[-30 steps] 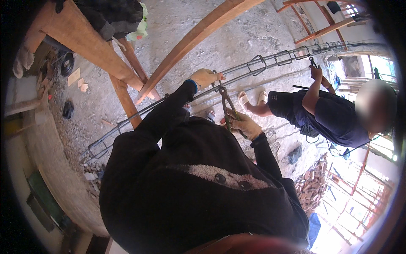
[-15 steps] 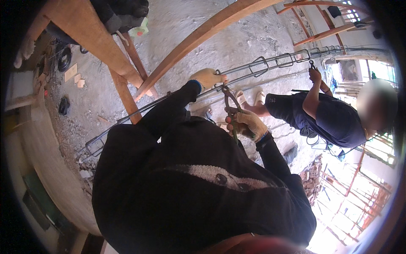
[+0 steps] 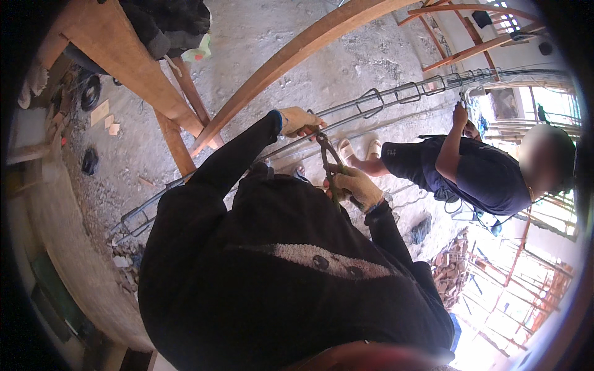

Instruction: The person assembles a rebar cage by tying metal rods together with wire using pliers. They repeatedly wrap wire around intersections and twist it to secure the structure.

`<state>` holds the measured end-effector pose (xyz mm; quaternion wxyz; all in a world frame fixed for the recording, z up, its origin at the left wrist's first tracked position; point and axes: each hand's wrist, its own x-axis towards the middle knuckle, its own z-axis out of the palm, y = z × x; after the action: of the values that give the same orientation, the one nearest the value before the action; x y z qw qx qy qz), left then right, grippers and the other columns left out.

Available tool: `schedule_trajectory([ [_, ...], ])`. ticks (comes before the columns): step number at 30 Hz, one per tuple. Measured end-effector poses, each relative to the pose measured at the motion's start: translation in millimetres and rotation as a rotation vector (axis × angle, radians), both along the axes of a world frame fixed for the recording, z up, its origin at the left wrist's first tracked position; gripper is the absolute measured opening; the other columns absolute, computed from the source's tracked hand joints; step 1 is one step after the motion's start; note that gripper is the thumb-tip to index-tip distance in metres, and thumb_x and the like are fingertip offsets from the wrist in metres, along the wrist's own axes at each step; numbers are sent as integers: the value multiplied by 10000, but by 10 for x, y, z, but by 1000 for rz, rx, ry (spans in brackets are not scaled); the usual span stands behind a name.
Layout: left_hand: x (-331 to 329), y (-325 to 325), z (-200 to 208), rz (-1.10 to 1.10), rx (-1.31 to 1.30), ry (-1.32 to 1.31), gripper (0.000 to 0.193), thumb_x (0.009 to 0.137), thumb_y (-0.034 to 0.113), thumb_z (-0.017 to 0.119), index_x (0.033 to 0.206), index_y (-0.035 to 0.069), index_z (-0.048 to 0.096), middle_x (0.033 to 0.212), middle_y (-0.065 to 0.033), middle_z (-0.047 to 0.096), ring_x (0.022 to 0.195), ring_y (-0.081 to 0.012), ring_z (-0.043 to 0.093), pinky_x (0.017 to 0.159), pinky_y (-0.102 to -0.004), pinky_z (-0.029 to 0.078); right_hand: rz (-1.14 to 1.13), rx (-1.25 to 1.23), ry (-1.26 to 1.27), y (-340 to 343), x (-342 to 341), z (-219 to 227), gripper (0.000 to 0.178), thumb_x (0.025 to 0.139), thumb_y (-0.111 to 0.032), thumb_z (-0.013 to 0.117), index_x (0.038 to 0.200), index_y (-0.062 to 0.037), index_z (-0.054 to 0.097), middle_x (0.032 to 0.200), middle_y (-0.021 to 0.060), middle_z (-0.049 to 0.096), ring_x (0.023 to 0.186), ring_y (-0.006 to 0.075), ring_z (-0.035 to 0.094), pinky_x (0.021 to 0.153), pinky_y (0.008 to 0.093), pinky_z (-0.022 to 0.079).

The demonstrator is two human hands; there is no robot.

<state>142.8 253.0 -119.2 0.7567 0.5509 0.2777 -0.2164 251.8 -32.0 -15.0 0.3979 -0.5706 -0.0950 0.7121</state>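
A long steel rebar cage (image 3: pixel 407 94) with square stirrups runs across in front of me, rising toward the far right. My left hand (image 3: pixel 299 121), in a cream work glove, has its fingers curled over the cage's bars. In my gloved right hand (image 3: pixel 357 188) are long-handled pincers (image 3: pixel 325 150), gripped by both handles and pointing up at the cage. Their jaws meet the bar right beside my left fingertips. Any tie wire at that spot is too small to make out.
A co-worker (image 3: pixel 479 170) in dark clothes stands at the right, hands raised near the cage's far part with a tool. A curved wooden beam (image 3: pixel 291 55) and thick timber legs (image 3: pixel 133 68) cross the upper left. Rubble (image 3: pixel 448 260) lies at lower right.
My left fingers have curled down over the bar from a straighter pose. The pincers have shifted slightly left and down, and their handles sit closer together. The co-worker's hands have lowered a little.
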Motion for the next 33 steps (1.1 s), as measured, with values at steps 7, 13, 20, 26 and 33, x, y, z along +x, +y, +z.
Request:
schedule_trajectory([
  [7, 55, 34, -93, -40, 76, 21, 321, 1062, 440, 667, 1272, 243, 809, 991, 23, 768, 641, -52, 447, 512, -256, 347, 8, -39, 96, 127, 126, 199, 634, 1008, -155, 678, 1550, 64, 433, 1122, 126, 712, 917, 242, 758, 793, 353, 626],
  [13, 36, 34, -92, -26, 75, 21, 323, 1015, 447, 735, 1214, 211, 829, 1011, -13, 738, 620, -54, 433, 492, -257, 330, -38, -64, 156, 176, 86, 304, 631, 985, -119, 678, 1536, 79, 443, 1128, 143, 703, 906, 269, 753, 791, 385, 634],
  [20, 81, 43, -128, -7, 41, -17, 316, 1011, 453, 731, 1169, 201, 837, 911, -22, 764, 540, -53, 442, 451, -254, 322, -93, -97, 89, 126, -133, 213, 617, 964, -18, 643, 1547, 67, 460, 1135, 137, 705, 923, 257, 750, 759, 309, 599],
  [26, 113, 43, -184, -12, 20, -24, 290, 1024, 409, 727, 1197, 199, 826, 925, -25, 768, 541, -45, 481, 460, -246, 372, -26, -123, 151, 136, 90, 226, 595, 977, -38, 667, 1535, 57, 485, 1207, 136, 710, 992, 256, 760, 837, 362, 639],
  [33, 115, 58, -126, -54, 12, 4, 343, 1041, 424, 696, 1213, 146, 805, 971, -22, 748, 663, -58, 547, 518, -253, 421, 348, -237, -506, 378, 63, 438, 625, 947, -185, 824, 1452, 73, 559, 1037, 111, 770, 894, 150, 758, 631, 322, 608],
])
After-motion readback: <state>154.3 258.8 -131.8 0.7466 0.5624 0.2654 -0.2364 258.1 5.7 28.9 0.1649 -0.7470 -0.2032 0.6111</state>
